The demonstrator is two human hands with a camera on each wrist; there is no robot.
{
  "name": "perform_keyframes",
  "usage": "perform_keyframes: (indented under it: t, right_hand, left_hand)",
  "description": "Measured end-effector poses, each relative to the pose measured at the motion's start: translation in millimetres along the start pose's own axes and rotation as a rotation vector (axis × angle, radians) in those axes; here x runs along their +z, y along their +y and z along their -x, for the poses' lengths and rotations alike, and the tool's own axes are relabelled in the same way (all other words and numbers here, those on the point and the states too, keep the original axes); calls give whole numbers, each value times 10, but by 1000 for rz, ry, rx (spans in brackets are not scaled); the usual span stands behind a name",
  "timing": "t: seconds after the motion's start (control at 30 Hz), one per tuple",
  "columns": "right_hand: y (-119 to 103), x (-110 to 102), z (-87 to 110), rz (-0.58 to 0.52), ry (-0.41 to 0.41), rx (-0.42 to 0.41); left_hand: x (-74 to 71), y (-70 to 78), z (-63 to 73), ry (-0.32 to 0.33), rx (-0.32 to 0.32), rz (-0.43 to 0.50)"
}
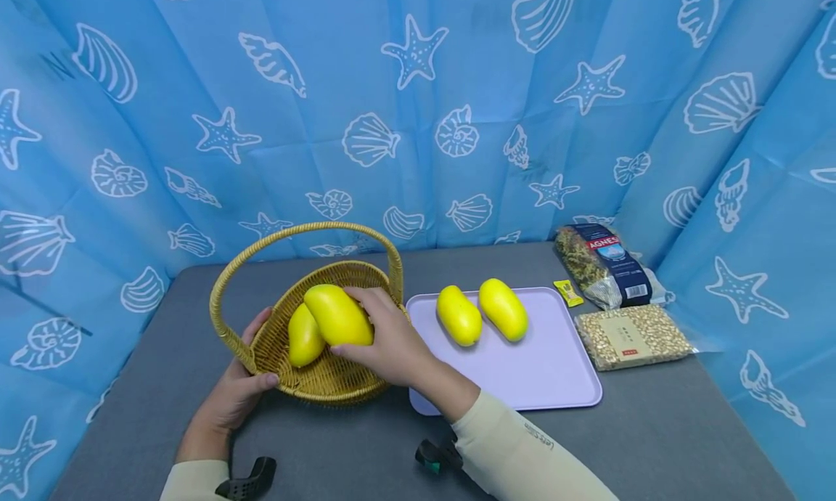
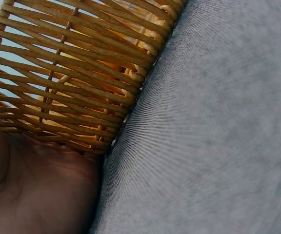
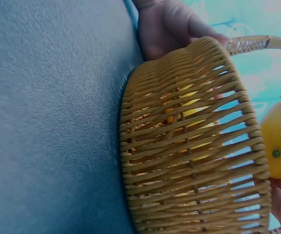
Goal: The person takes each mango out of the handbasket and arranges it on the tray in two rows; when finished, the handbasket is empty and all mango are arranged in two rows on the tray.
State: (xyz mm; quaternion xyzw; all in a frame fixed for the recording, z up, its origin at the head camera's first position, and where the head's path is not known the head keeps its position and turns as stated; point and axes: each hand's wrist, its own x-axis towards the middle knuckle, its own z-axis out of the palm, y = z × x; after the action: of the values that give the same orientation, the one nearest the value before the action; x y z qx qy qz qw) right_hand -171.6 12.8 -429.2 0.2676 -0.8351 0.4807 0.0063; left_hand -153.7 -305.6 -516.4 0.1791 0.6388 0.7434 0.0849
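Over the wicker basket (image 1: 336,377), at the left of the grey tabletop (image 1: 653,428), I have the right hand (image 1: 385,334) with its fingers grasping a yellow mango (image 1: 339,316), thumb on the near side. From the right wrist camera I see that mango above the woven rim; I can't tell whether it touches the second mango (image 1: 303,339), which lies inside the basket. My left hand (image 1: 242,388) grips the basket's left side, thumb at the rim and fingers around the outer wall, just beside the foot of the arched handle (image 1: 326,226).

To the right, near the basket, I see a lilac tray (image 1: 509,385) bearing two more mangoes (image 1: 459,316), side by side toward its far edge. Past its right edge are a small yellow packet (image 1: 568,292), a dark-labelled bag (image 1: 604,265) and a clear pack of pale grains (image 1: 633,337). A blue shell-patterned curtain (image 1: 418,160) hangs behind.
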Motion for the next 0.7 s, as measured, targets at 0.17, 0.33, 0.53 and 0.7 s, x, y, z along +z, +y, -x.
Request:
perform_keyframes:
  t: [0.17,0.33,0.53,0.7]
  right_hand:
    - [-16,-103,147,-43,0,-14]
    - [-42,-201,295,-74,4,-28]
    - [-40,-302,460,-92,19,-27]
    - [-6,-380,607,-135,17,19]
  left_hand:
    - [-6,1,-1,12,-15,-5]
    - [5,9,1,9,-10,-1]
    - [31,26,2,5,14,-6]
    - [44,27,4,12,12,-11]
